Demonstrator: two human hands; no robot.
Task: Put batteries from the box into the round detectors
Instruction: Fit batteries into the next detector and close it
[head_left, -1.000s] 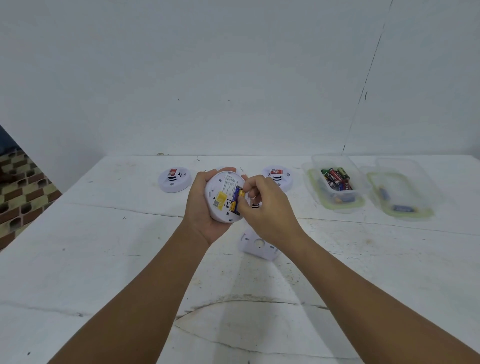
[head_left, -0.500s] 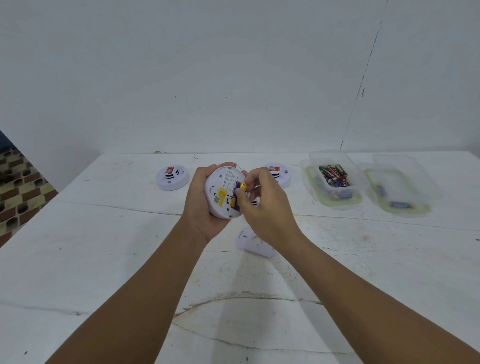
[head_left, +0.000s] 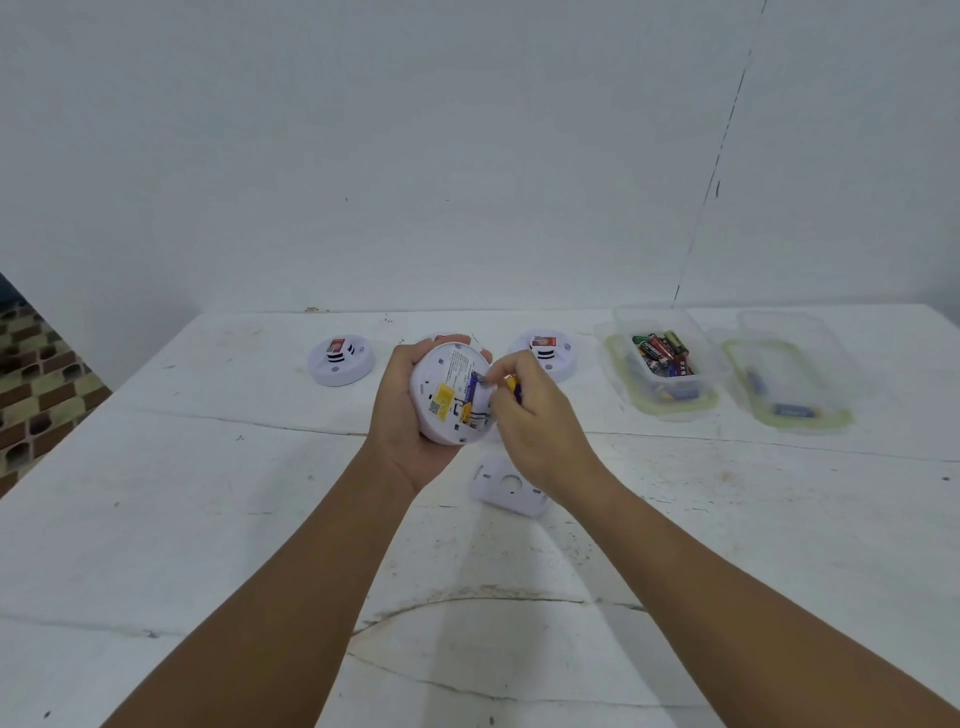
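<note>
Detector (head_left: 451, 391), back up, sits above the table (head_left: 208, 519) in our left hand's (head_left: 402, 415) grip; our right hand (head_left: 535, 415) pinches a battery (head_left: 511, 385) beside its compartment, left of the battery box (head_left: 662, 364).

Held detector (head_left: 449, 389): white plastic, smooth, slight sheen; yellow paper-looking label on its back. Battery in it (head_left: 470, 397): glossy blue-and-yellow wrap. Two far detectors (head_left: 340, 360) (head_left: 543, 353): same smooth white plastic, red stickers. Loose cover (head_left: 509, 486) near centre: matt white plastic. Box (head_left: 660, 364) and lid (head_left: 787, 384) on the right: clear plastic, glossy, pale green rim seal. Batteries in the box (head_left: 661, 353): shiny printed wraps. Surface (head_left: 208, 519): white, matt, rough, cracked and speckled with dirt. Wall (head_left: 415, 156): matt white, cracked.
</note>
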